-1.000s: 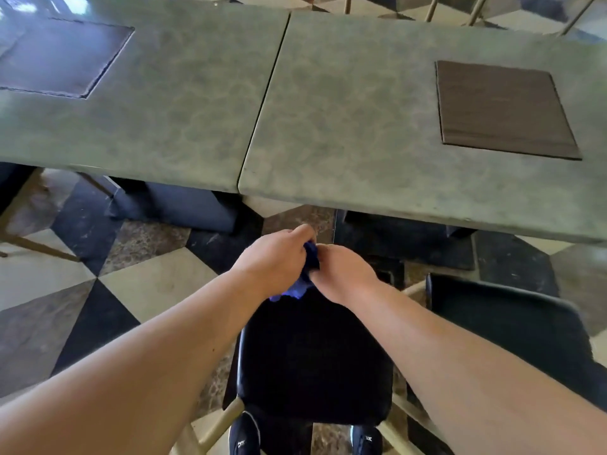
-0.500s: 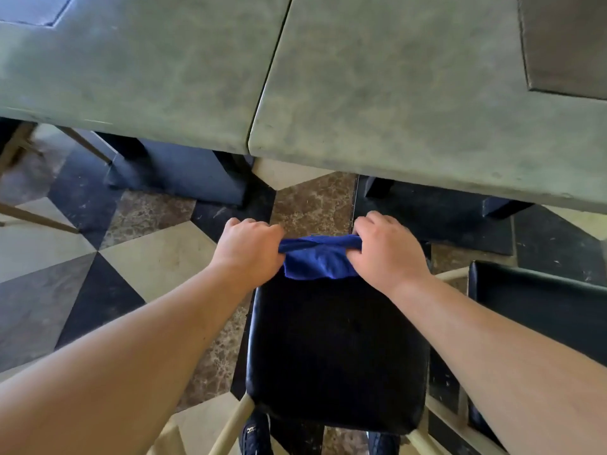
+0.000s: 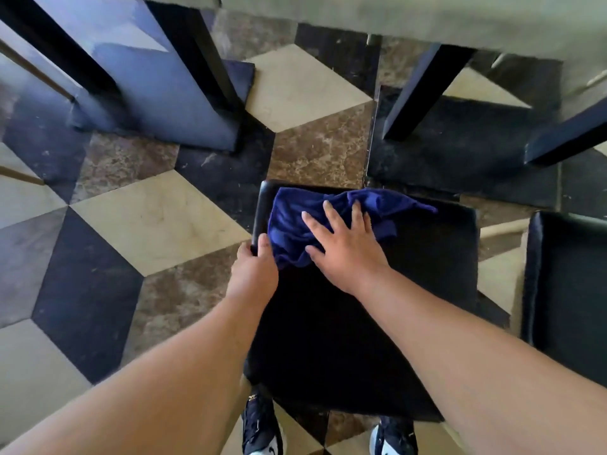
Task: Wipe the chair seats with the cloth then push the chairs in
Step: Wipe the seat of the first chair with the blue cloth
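Note:
A black padded chair seat [image 3: 394,307] lies directly below me. A crumpled blue cloth [image 3: 295,221] is spread over the seat's far left part. My right hand [image 3: 345,247] rests flat on the cloth, fingers spread, pressing it onto the seat. My left hand [image 3: 254,270] grips the seat's left edge, its thumb on top beside the cloth. Both forearms reach in from the bottom of the view.
A second black chair seat [image 3: 568,290] stands at the right. The green table's edge [image 3: 427,21] runs along the top, with dark table bases [image 3: 157,103] and legs [image 3: 417,93] under it. The floor is checkered tile [image 3: 157,221]. My shoes [image 3: 262,435] show below the seat.
The cloth, held stretched between both hands above the seat, now lies on the seat. My right hand opened flat on it and my left hand moved to the seat's edge. The view tilted down.

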Available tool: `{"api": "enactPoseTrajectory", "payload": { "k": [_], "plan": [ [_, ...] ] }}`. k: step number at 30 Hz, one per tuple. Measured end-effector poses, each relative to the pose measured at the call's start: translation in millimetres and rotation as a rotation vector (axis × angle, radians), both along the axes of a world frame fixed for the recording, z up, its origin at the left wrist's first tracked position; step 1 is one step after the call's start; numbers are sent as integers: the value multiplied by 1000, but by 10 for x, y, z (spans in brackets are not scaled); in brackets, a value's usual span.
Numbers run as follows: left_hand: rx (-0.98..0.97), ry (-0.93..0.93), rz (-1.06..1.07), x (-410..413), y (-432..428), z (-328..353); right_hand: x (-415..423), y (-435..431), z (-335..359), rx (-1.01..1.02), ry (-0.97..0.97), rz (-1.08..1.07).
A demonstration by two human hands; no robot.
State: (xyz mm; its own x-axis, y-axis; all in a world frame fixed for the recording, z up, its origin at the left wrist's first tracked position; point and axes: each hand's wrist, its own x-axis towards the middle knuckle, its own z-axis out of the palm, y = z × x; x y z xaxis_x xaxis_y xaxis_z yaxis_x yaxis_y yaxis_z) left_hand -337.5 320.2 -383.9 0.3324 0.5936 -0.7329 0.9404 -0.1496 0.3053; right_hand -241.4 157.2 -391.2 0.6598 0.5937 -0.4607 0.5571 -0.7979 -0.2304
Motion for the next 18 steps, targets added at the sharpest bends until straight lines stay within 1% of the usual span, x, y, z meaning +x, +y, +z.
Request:
{"api": "enactPoseTrajectory", "payload": {
  "k": [1, 3, 5, 7, 11, 14, 18],
  "plan": [
    [-17, -37, 87, -91, -43, -115, -3, 94, -69, -3, -26, -21],
    [17, -52, 138, -283, -132, -281, 51, 277, -172, 0, -97, -34],
    [105, -89, 137, -440, -204, -380, 147, 460, -239, 15, -148, -16],
    [190, -98, 77, -524, -243, -451, 218, 620, -290, 24, -176, 26],
    [257, -68, 54, -529, -251, -533, 92, 599, -309, 50, -201, 115],
    [250, -55, 80, -531, -257, -521, -266, 251, -293, 52, -153, 241],
    [267, -58, 59, -523, -271, -512, -1025, -450, -191, 31, 23, 383]
  ]
}}
